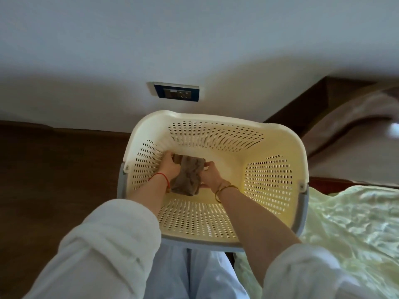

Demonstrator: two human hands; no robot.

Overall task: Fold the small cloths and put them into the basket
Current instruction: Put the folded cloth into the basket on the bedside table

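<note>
Left hand (171,167) grips the far left edge of the brown cloth (187,178), fingers curled over it. Right hand (209,175) pinches the cloth's right edge, thumb on top. Cloth looks folded into a compact bundle and sits low inside the cream basket (216,118), near its left wall; cannot tell whether it touches the basket floor. Judged: holding it from opposite edges keeps the folds from springing open as it is set down. Judged: placing it toward the left wall leaves the remaining floor for further cloths. Basket stands in front of the person's knees, just beside the green bedcover (345,229), so both arms reach in without leaning. Step in hand: depositing; release not yet made.
</note>
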